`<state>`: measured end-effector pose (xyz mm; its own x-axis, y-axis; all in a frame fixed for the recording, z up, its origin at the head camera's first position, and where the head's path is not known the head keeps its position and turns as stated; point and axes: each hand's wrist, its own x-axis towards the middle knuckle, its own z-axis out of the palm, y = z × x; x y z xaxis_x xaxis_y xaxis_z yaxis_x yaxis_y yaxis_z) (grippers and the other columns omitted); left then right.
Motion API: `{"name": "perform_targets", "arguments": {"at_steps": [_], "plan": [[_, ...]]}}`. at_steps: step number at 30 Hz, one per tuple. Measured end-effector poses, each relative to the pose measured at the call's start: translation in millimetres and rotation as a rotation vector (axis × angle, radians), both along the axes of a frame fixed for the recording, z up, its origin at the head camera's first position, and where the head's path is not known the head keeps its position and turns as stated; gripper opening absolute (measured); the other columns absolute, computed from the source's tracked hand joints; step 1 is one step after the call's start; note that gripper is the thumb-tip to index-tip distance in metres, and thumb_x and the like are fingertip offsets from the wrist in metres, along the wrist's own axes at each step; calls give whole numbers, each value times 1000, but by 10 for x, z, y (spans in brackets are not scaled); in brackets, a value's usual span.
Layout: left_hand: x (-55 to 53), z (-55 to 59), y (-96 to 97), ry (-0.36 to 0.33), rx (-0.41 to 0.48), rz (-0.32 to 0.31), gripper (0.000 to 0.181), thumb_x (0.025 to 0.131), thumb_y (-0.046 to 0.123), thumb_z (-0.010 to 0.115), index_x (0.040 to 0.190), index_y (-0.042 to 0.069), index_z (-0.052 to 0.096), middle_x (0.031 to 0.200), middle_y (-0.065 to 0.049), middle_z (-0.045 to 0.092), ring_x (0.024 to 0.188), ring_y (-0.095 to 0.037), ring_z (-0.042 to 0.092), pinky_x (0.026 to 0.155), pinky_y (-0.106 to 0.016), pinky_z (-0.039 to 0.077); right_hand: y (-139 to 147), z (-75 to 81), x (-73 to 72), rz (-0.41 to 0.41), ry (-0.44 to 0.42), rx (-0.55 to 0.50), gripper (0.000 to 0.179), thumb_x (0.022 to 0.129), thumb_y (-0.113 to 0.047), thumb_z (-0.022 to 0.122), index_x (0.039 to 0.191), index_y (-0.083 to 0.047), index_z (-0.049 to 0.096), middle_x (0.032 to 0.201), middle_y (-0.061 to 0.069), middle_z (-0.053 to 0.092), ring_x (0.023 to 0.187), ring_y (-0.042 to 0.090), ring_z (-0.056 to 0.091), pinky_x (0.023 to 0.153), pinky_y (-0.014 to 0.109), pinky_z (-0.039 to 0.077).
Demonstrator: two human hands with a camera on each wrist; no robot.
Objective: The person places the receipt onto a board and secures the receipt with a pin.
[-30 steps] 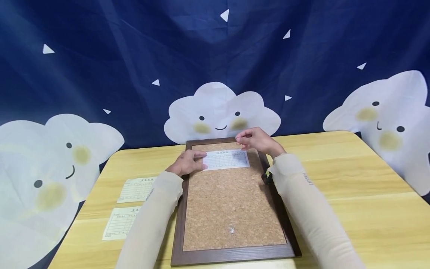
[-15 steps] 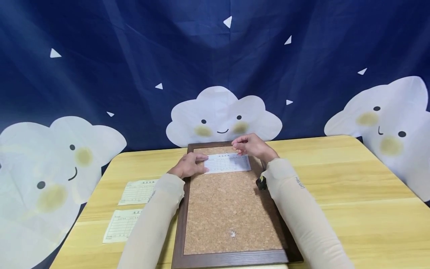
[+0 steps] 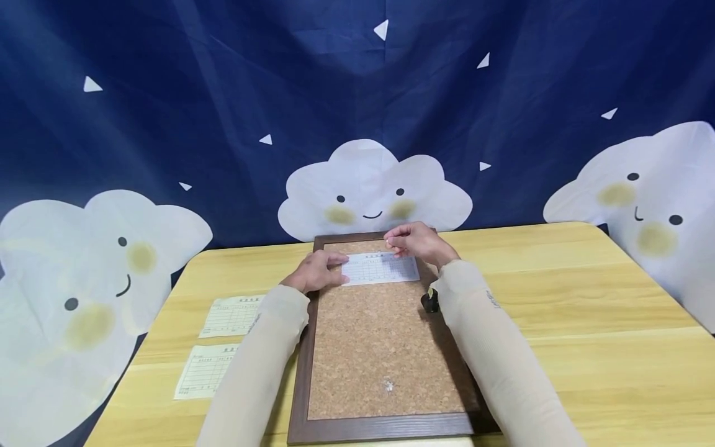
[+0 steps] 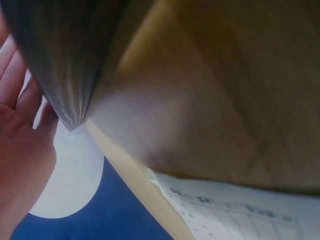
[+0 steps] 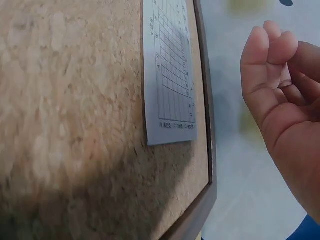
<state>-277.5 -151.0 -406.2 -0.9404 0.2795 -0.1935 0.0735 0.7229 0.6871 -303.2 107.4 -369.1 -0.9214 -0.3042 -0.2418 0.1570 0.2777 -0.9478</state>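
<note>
A white printed slip of paper [image 3: 380, 270] lies across the far end of the cork board [image 3: 385, 341]. My left hand [image 3: 316, 271] is at the slip's left end, thumb and fingertips resting on its edge with the fingers fairly straight. Over the slip's top edge, right of its middle, my right hand [image 3: 418, 241] pinches a tiny pale thing, likely a clear pushpin, between thumb and forefinger. In the right wrist view the curled fingertips [image 5: 283, 47] hide it. Nearer me on the cork sits a small cluster of clear, shiny bits [image 3: 388, 386].
Two yellowish printed slips lie left of the board, an upper slip [image 3: 226, 316] and a lower slip [image 3: 203, 372], partly behind the left sleeve. A dark wooden frame [image 3: 385, 427] edges the cork. A blue cloud-patterned curtain [image 3: 357, 81] hangs behind the wooden table [image 3: 558, 292].
My right hand has shifted left and a little lower along the slip's top edge, still pinching. My left hand stays on the slip's left end. The head view has tilted slightly.
</note>
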Motion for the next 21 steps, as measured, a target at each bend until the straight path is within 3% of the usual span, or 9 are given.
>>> {"name": "perform_targets", "arguments": {"at_steps": [10, 21], "plan": [[-12, -9, -11, -7, -2, 9, 55, 87, 14, 79, 139, 12, 61, 140, -6, 59, 133, -24, 50, 112, -42, 38, -72, -43, -40, 7, 1, 63, 28, 102, -4, 56, 125, 10, 60, 106, 18, 65, 79, 19, 59, 76, 31, 54], [9, 17, -7, -7, 3, 8, 55, 87, 14, 79, 139, 11, 61, 141, -7, 59, 134, -24, 48, 113, -41, 37, -107, -58, -63, 62, -31, 119, 28, 103, -6, 52, 127, 8, 58, 108, 17, 64, 90, 21, 61, 86, 36, 52]]}}
